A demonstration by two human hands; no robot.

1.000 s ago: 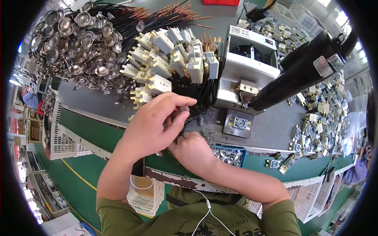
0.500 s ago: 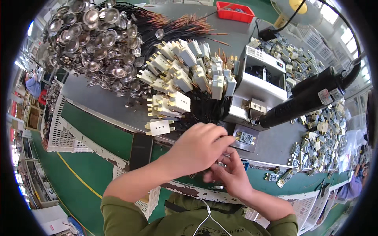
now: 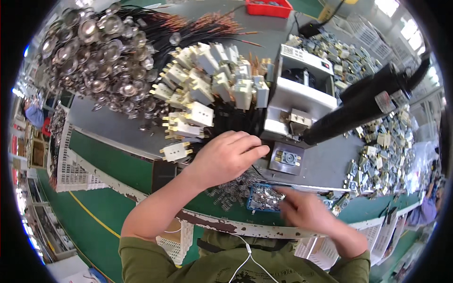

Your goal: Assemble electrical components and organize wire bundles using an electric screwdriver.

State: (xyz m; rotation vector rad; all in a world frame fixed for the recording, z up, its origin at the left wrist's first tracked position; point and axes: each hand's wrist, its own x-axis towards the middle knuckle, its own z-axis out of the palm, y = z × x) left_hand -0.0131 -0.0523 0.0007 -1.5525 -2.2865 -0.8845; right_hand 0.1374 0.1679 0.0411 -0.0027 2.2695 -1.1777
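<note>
Right hand point(image 3: 306, 210) blurred, I have it at the blue tray point(image 3: 248, 200) of small metal parts point(image 3: 265, 197); my left hand point(image 3: 229, 156), fingers close together, hangs beside the metal plate point(image 3: 283, 169) (whether either grips anything, I cannot tell).

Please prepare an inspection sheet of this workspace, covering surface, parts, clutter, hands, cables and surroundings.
Surface: grey bench; front rail chipped.
Parts: springs beside blue tray of metal parts; block on plate.
Clutter: discs heaped left, grey blocks heaped right.
Hands: left hand near plate; right hand blurred, at tray's right end; any hold unclear.
Cables: black wires behind white blocks; black cord at back; white earphone cable over shirt.
Surroundings: green floor, yellow line, white baskets; people left and right.
</note>
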